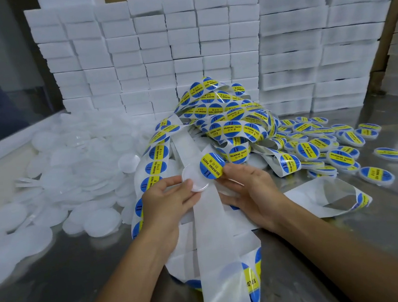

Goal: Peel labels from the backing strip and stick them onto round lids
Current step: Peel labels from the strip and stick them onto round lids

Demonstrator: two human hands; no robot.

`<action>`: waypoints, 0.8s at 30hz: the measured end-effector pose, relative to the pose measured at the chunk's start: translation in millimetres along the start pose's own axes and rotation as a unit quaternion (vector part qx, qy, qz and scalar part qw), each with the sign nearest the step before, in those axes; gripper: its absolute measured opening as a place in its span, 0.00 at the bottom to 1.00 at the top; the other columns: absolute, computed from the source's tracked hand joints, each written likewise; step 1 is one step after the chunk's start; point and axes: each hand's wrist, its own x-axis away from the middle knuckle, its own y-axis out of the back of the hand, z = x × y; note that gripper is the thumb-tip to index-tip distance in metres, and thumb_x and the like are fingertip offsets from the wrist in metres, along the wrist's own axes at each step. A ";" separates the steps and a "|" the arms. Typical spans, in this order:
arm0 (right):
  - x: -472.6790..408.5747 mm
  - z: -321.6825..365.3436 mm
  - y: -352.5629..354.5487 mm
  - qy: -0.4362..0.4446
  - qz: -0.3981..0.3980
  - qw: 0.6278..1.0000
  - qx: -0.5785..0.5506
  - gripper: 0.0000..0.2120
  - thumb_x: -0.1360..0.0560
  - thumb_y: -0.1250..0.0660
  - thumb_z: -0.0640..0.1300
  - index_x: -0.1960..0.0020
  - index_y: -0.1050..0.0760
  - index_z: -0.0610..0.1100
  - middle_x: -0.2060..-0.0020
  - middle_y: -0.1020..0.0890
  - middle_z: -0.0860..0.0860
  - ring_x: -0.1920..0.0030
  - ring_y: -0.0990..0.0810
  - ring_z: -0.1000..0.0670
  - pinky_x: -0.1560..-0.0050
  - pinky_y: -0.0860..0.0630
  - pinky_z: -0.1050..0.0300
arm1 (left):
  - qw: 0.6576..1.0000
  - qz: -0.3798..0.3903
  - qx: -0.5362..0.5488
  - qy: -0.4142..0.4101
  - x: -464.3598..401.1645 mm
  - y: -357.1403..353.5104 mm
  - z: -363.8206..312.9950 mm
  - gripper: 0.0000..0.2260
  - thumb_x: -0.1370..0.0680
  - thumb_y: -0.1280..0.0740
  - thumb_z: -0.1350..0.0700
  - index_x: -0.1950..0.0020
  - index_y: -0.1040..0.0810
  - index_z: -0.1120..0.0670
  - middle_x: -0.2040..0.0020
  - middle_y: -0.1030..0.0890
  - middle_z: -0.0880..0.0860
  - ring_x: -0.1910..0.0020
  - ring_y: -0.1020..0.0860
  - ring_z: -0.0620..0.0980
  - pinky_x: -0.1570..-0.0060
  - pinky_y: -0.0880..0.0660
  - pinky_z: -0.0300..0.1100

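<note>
My left hand (166, 201) holds a clear round lid (195, 179) between thumb and fingers, just above the white backing strip (213, 225). My right hand (247, 190) pinches a round blue-and-yellow label (212, 165) by its edge, right beside the lid and partly over its upper right rim. A tangled heap of label strip (223, 114) lies behind both hands. The bare strip runs down between my forearms toward the table's near edge.
A pile of unlabelled clear lids (74, 178) spreads on the left. Several labelled lids (333, 147) lie on the right of the metal table (83, 282). Stacks of white boxes (178, 46) wall off the back. Cardboard cartons stand behind them.
</note>
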 end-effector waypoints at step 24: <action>7.3 0.8 -7.9 0.023 0.039 0.998 0.043 0.07 0.24 0.31 0.37 0.54 0.15 0.38 0.51 0.14 0.39 0.51 0.15 0.44 0.51 0.17 0.50 | 0.999 0.025 0.023 -0.001 -0.8 1.8 -0.4 0.08 0.28 0.27 0.66 0.52 0.22 0.62 0.61 0.14 0.56 0.60 0.14 0.52 0.65 0.20 0.36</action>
